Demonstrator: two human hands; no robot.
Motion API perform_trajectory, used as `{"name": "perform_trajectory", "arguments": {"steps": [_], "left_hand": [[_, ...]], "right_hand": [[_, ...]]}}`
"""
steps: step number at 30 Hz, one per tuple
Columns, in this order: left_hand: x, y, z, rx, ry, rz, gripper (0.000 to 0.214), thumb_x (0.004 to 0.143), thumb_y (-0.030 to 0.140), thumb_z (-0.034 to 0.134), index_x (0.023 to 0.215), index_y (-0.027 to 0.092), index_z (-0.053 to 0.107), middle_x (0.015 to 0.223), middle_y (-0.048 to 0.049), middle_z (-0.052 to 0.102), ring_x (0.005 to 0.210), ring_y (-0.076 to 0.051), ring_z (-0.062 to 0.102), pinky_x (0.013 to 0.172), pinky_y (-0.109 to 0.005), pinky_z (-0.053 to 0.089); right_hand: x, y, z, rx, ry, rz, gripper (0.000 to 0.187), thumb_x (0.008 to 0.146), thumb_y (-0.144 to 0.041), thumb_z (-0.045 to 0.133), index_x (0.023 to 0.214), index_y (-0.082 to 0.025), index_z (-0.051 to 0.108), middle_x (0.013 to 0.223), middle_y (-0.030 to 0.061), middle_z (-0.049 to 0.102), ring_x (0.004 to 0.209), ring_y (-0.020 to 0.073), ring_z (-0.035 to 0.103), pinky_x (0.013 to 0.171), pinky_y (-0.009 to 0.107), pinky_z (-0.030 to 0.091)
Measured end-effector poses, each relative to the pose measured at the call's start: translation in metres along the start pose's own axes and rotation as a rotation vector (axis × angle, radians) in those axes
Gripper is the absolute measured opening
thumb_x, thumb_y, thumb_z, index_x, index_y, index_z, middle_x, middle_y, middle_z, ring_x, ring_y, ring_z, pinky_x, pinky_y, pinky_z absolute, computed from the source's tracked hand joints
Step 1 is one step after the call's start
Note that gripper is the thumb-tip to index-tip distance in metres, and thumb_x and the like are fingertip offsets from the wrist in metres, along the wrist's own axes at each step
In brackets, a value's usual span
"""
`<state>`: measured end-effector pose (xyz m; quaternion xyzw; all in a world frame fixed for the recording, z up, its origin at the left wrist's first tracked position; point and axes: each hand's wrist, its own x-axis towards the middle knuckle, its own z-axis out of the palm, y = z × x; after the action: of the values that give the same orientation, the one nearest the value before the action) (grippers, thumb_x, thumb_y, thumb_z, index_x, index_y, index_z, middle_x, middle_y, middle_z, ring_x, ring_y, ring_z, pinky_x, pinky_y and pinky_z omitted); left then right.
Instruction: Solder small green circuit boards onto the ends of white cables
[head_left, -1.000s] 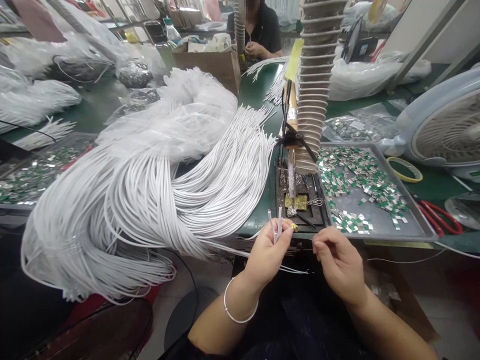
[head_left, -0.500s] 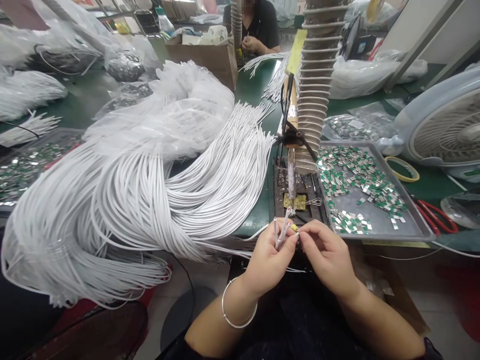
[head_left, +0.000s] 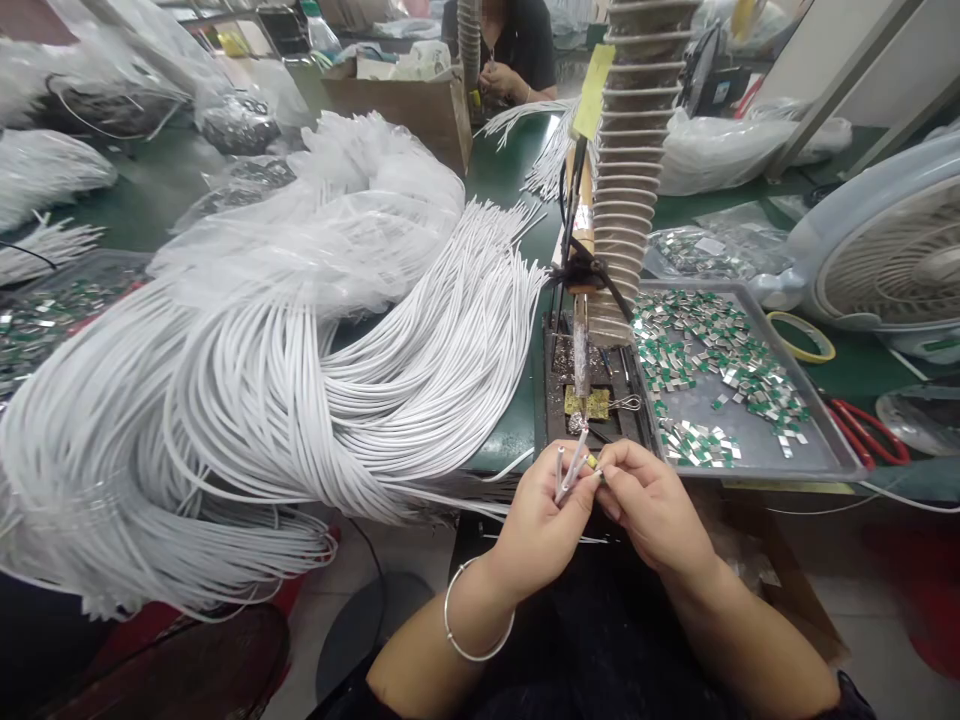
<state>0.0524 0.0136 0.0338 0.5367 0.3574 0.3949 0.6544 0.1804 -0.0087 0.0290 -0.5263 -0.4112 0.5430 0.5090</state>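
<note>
Cable work going on at bottom center, hands basically touching

White cable ends (head_left: 570, 478) are gripped in the closed left hand (head_left: 541, 530); a tiny yellow piece (head_left: 592, 462) is pinched by the right hand (head_left: 652, 510).

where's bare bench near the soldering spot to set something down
Green bench top shows in a narrow strip between the white cable bundle and the black soldering base. A wider patch lies right of the metal tray, between the fan and red scissors. Crowded: the tray's green-and-silver pieces, and around the left hand and right hand.
</note>
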Motion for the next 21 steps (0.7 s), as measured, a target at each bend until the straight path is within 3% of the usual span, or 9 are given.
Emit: {"name": "perform_trajectory", "arguments": {"steps": [3,10,15,21], "left_hand": [[0.001,0.0,0.0,0.001,-0.004,-0.008,0.012,0.085,0.028,0.053,0.082,0.017,0.049,0.074,0.001,0.045,0.064,-0.011,0.042,0.062,-0.024,0.038],[0.001,-0.003,0.0,-0.005,0.0,-0.015,0.012,0.085,0.025,0.053,0.077,0.017,0.051,0.074,0.0008,0.047,0.065,-0.01,0.041,0.063,-0.023,0.037],[0.003,0.0,0.002,-0.078,0.061,-0.018,0.013,0.083,0.026,0.056,0.075,0.017,0.051,0.078,-0.0007,0.052,0.068,-0.011,0.047,0.067,-0.024,0.041],[0.005,0.01,0.008,-0.193,0.098,-0.015,0.012,0.081,0.024,0.057,0.072,0.019,0.05,0.072,0.0002,0.056,0.065,-0.011,0.053,0.065,-0.024,0.044]], "right_hand": [[0.0,-0.002,-0.001,-0.088,0.005,-0.021,0.022,0.079,-0.037,0.054,0.069,-0.019,0.048,0.046,-0.0081,0.04,0.04,0.0052,0.035,0.04,0.017,0.03],[-0.002,-0.011,-0.002,-0.376,0.082,-0.228,0.019,0.079,-0.031,0.054,0.065,-0.019,0.051,0.054,-0.0049,0.046,0.043,0.0059,0.042,0.04,0.018,0.036],[-0.004,-0.01,-0.005,-0.379,0.121,-0.325,0.015,0.086,-0.029,0.051,0.076,-0.019,0.056,0.062,-0.0029,0.05,0.046,0.0065,0.047,0.044,0.019,0.042],[-0.004,-0.007,-0.002,-0.26,0.171,-0.339,0.01,0.088,-0.026,0.05,0.088,-0.02,0.058,0.064,-0.003,0.053,0.05,0.0072,0.055,0.048,0.02,0.049]]}}
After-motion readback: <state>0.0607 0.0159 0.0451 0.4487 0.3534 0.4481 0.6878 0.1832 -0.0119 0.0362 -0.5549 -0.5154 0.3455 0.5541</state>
